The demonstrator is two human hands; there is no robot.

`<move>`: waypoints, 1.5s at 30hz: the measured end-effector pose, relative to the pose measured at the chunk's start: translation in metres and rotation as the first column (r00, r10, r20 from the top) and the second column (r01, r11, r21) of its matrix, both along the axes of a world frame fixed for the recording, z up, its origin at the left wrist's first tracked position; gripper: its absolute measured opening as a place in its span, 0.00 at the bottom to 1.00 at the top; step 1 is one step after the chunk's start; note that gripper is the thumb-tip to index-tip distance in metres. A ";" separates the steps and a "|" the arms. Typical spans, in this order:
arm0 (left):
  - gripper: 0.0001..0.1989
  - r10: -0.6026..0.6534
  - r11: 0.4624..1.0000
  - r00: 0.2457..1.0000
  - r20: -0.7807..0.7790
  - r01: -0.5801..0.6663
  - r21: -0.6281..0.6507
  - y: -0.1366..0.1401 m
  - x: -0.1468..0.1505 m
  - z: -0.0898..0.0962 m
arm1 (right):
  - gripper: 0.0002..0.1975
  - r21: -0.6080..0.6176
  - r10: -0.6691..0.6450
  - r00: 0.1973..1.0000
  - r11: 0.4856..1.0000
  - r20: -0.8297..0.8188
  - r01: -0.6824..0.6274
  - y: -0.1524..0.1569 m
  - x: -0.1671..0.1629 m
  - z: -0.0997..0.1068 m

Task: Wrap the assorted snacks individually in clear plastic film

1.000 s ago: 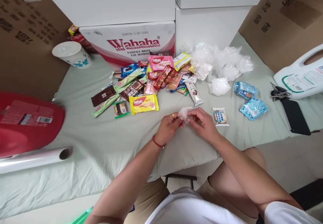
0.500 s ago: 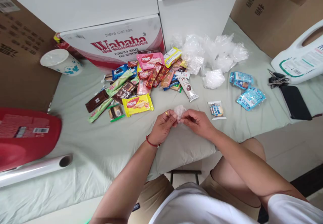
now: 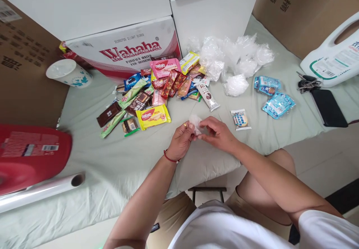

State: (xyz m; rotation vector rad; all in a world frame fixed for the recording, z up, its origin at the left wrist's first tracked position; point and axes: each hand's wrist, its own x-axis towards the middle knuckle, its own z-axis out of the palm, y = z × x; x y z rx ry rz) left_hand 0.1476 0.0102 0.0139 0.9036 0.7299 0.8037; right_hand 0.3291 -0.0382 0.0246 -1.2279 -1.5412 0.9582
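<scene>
A small wad of crumpled clear plastic is held above the cloth near the front edge. Finger and thumb of my left hand pinch it from the left. On its other side my right hand has thumb and forefinger curled at the plastic, their tips a little apart. Just right of that hand lies a small wrapped biscuit. Beyond my left hand are a yellow nabati wafer pack and a heap of mixed snack packets, with a white-wrapped bar at its right end.
Behind the snacks stands a Wahaha carton. Crumpled clear plastic is piled beside it. Blue packets, keys, a phone and a white jug are at right. A paper cup, red container and film roll are at left.
My right thumb and forefinger have spread apart around the plastic, which now shows more above my left fingertips. The view has shifted slightly; the packets lie as before.
</scene>
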 end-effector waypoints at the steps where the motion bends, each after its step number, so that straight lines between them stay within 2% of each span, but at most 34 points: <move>1: 0.25 -0.009 1.000 1.000 0.007 0.010 -0.011 0.000 0.000 0.001 | 0.15 -0.013 0.019 1.000 1.000 -0.013 -0.019 0.000 0.000 0.000; 4: 0.24 0.014 0.997 0.999 0.045 -0.011 -0.077 0.001 -0.002 0.005 | 0.15 -0.062 0.013 0.994 0.998 -0.109 -0.020 0.000 0.004 0.003; 6: 0.22 0.046 0.992 0.997 0.068 -0.038 -0.121 0.002 -0.003 0.007 | 0.15 -0.038 -0.019 0.992 0.999 -0.126 0.014 0.001 0.007 0.006; 9: 0.21 0.049 0.989 0.997 0.067 -0.039 -0.144 0.003 -0.004 0.009 | 0.14 0.056 -0.011 1.000 0.998 -0.029 0.012 0.000 0.007 0.006; 11: 0.20 0.034 0.990 0.998 0.053 -0.026 -0.140 0.002 -0.004 0.009 | 0.12 0.077 0.012 1.000 0.997 0.025 -0.014 0.000 0.005 0.003; 15: 0.23 0.056 0.993 0.997 0.057 -0.050 -0.109 0.001 -0.002 0.008 | 0.13 0.033 -0.028 0.999 0.999 0.025 0.027 0.000 0.004 -0.001; 17: 0.25 0.028 0.996 0.998 0.049 -0.024 -0.086 0.000 -0.001 0.008 | 0.13 0.022 -0.045 0.999 0.999 0.013 0.045 0.000 0.005 0.000; 21: 0.27 -0.039 0.998 0.999 0.020 0.040 -0.043 -0.002 0.000 0.008 | 0.10 0.010 -0.012 0.999 1.000 0.033 0.012 -0.001 0.004 0.004; 25: 0.28 -0.015 0.998 0.997 0.071 0.012 0.054 -0.003 0.002 0.001 | 0.07 -0.033 -0.037 0.998 0.999 0.057 0.039 -0.003 -0.003 0.004; 29: 0.32 0.050 0.991 0.999 -0.016 -0.048 0.125 -0.002 0.004 -0.008 | 0.10 -0.141 -0.078 0.991 0.988 -0.108 0.063 0.000 -0.001 0.002; 32: 0.22 0.059 0.996 0.996 -0.064 -0.055 0.070 0.003 0.001 -0.008 | 0.14 -0.251 -0.138 0.939 0.966 -0.316 0.057 0.004 0.008 0.004; 35: 0.20 0.141 0.990 0.989 0.040 -0.140 -0.025 0.008 -0.005 -0.002 | 0.14 -0.364 -0.227 0.850 0.930 -0.476 0.044 0.010 0.020 0.009; 38: 0.19 0.188 0.978 0.969 0.158 -0.169 -0.123 0.013 -0.009 0.004 | 0.14 -0.429 -0.266 0.811 0.903 -0.521 0.021 0.013 0.030 0.015; 42: 0.17 0.181 0.973 0.951 0.250 -0.136 -0.187 0.013 -0.008 0.007 | 0.16 -0.397 -0.272 0.830 0.916 -0.487 0.067 0.012 0.033 0.017; 45: 0.15 0.157 0.976 0.955 0.251 -0.111 -0.187 0.010 -0.005 0.007 | 0.24 -0.292 -0.211 0.881 0.952 -0.424 0.087 0.010 0.031 0.014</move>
